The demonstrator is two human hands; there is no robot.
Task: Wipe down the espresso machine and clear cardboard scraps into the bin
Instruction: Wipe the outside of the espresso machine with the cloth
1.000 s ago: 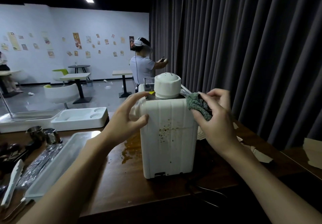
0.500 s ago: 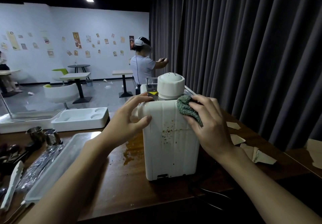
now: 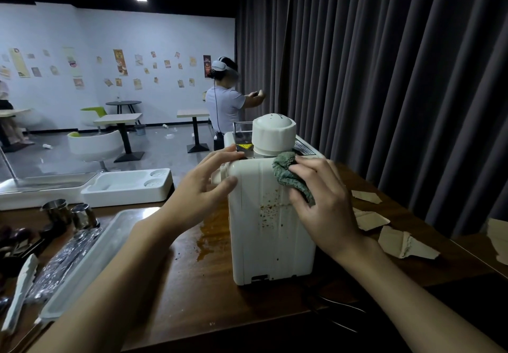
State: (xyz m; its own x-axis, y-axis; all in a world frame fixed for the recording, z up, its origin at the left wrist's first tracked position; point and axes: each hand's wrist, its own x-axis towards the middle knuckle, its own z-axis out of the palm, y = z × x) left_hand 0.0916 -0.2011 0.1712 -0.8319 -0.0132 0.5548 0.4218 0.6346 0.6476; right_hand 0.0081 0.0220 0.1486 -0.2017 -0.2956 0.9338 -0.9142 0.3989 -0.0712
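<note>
A white espresso machine (image 3: 264,245) stands on the dark wooden table (image 3: 192,292), its back panel speckled with brown stains. My right hand (image 3: 324,204) presses a green cloth (image 3: 288,176) against the upper part of that panel, fingers curled over the cloth. My left hand (image 3: 203,187) rests on the machine's top left corner, fingers spread and thumb on the side. Torn cardboard scraps (image 3: 404,242) lie on the table to the right of the machine.
A brown spill (image 3: 211,231) stains the table left of the machine. White trays (image 3: 126,185) and metal cups (image 3: 68,212) sit at left, with foil-wrapped items (image 3: 60,264). A dark curtain (image 3: 384,78) hangs at right. A person with a headset (image 3: 225,100) stands behind.
My right hand has slid the cloth from the machine's top right edge leftward and down onto the back panel. My left hand stays on the top left corner.
</note>
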